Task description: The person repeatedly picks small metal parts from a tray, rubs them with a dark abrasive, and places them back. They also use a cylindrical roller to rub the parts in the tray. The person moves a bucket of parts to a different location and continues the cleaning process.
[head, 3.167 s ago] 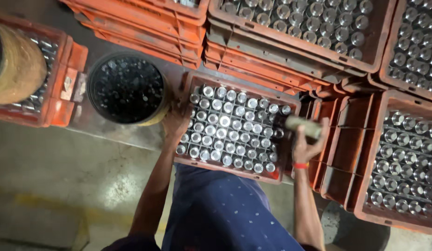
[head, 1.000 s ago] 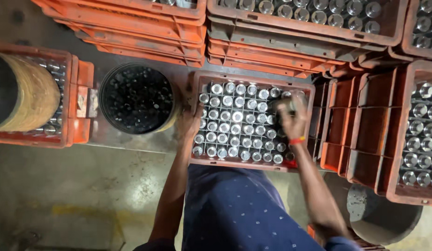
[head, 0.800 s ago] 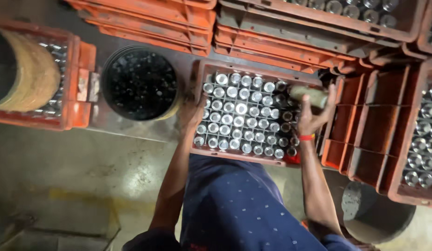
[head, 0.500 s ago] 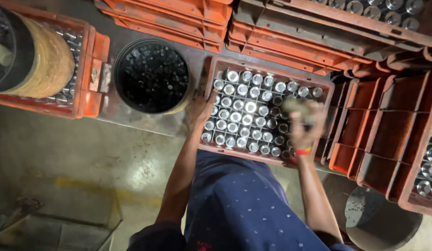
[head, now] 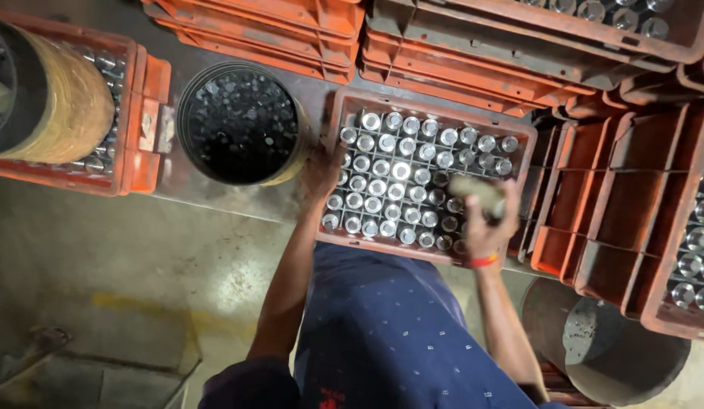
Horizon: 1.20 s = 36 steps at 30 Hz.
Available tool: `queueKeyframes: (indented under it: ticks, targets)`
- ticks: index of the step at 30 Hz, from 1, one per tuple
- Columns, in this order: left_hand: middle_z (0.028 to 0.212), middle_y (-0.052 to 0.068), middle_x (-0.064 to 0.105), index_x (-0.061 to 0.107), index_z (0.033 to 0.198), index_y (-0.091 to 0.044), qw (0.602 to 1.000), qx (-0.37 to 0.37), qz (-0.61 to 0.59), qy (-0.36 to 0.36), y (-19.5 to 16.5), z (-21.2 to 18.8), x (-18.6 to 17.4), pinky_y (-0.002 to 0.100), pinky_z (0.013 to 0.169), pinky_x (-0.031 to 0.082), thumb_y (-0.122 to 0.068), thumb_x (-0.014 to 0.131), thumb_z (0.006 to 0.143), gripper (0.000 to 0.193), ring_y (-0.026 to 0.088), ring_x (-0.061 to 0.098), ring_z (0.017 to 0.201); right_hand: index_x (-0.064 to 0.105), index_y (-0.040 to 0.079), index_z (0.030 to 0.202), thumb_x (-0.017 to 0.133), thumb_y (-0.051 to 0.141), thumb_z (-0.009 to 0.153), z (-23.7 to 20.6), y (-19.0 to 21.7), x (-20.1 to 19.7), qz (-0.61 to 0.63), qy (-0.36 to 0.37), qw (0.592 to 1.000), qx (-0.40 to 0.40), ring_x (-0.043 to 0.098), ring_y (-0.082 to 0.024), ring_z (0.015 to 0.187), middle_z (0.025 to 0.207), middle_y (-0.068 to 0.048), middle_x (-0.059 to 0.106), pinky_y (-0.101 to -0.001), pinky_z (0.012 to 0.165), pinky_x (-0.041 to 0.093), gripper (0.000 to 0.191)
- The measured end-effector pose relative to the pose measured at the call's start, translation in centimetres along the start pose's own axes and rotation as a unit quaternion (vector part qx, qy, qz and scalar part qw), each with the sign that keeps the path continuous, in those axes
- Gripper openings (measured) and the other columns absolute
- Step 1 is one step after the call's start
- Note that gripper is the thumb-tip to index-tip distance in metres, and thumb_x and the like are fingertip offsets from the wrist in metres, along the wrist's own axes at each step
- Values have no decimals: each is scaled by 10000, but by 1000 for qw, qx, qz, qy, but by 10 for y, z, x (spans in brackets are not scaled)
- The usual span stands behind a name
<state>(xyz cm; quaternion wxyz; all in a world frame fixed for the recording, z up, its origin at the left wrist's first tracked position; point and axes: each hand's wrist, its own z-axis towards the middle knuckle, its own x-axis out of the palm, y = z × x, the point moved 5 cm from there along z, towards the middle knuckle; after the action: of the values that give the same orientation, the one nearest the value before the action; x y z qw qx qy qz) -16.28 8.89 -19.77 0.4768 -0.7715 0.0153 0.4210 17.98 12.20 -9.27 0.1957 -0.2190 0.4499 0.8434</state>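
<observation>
An orange crate (head: 350, 102) full of several capped glass bottles (head: 397, 170) stands in front of me. My left hand (head: 322, 170) rests on the crate's left rim, fingers against the wall. My right hand (head: 484, 220) is over the crate's right side, closed around a short dull cylindrical tool (head: 473, 193) held above the bottle tops. A red band circles my right wrist. My blue shirt (head: 390, 333) fills the lower middle.
A black round bucket (head: 242, 125) of dark caps sits left of the crate. Further left an orange crate (head: 140, 129) carries a large roll (head: 53, 98). Empty orange crates (head: 602, 197) stand right, more bottle crates behind, a metal bucket (head: 617, 356) low right.
My right hand with the tool has lifted off the bottles and moved back and forth over the crate's right side. My left hand stays on the left rim. The view has shifted right.
</observation>
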Motion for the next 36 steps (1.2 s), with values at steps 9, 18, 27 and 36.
queueKeyframes:
  ticks: [9,18,27,36]
  targets:
    - [1027,268,718,707,1083,-28,1000,-9,-11,11,-8,-1,-8,559,807,534,-692,559,912,702,483,681,964,578,29,1413,786,131,995,-15,-5,-18,-30,23,999,18,655,-347,1201,1322,-187,660,-432,1028,522,478]
    - [911,169,640,692,1302,-250,897,338,232,-165,-24,-11,-6,500,558,495,-239,591,1035,286,389,639,726,584,16,1345,785,150,953,-45,21,-1,43,89,994,-49,674,-314,1160,1255,-163,671,-388,988,555,460]
    - [921,215,680,702,1049,-98,981,158,82,-83,-14,2,-5,535,686,531,-560,630,975,473,435,671,803,632,-44,1299,794,76,919,-57,1,-28,-32,33,999,-28,677,-350,1122,1237,-208,681,-415,957,558,430]
    - [1037,246,716,701,1050,-13,999,4,-36,2,-2,3,0,534,889,514,-695,588,888,710,451,683,1007,662,36,1239,810,35,877,-88,30,-8,-4,117,991,-67,708,-336,1125,1198,-160,710,-423,990,563,391]
